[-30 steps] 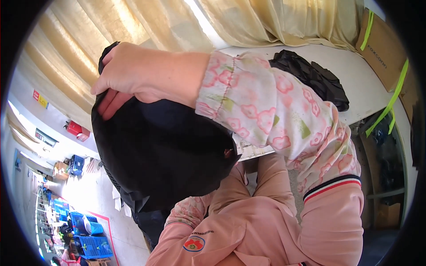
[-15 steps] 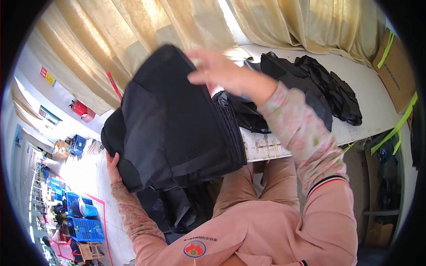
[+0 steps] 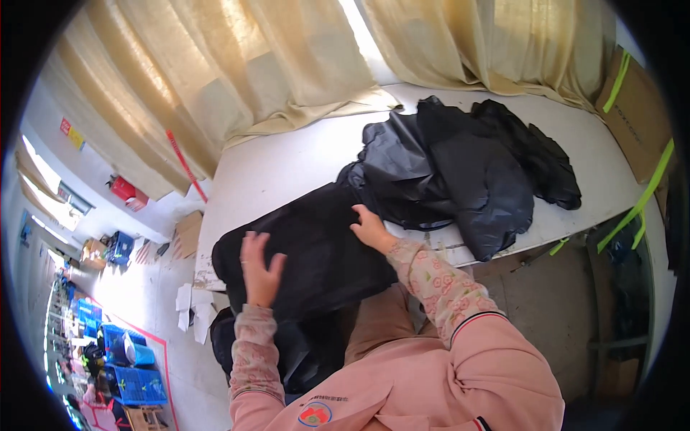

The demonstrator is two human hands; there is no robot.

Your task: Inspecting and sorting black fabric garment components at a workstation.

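- Head view, surroundings: a white table (image 3: pixel 287 169) stands against beige curtains (image 3: pixel 237 65). A loose heap of black clothes (image 3: pixel 467 165) covers the table's far right part and reaches the edge of the piece under the hands. A brown cardboard box (image 3: pixel 636 118) with bright green straps stands at the right end. Nothing lies over either hand.
- Head view, the hands: a black flat garment (image 3: pixel 309 251) lies on the near edge of the table, its lower part hanging off toward the person's lap. The left hand (image 3: pixel 260 267) lies flat on its near left part, fingers spread. The right hand (image 3: pixel 371 228) presses on its upper right edge, fingers stretched and close together, just beside the heap. Neither hand pinches anything.
- Head view, packages and signs: a small red box (image 3: pixel 128 191) sits by the wall at left, a small red sign (image 3: pixel 70 132) hangs on the wall above, and blue crates (image 3: pixel 129 366) stand on the floor at lower left, with white scraps of paper (image 3: pixel 191 305) under the table edge.
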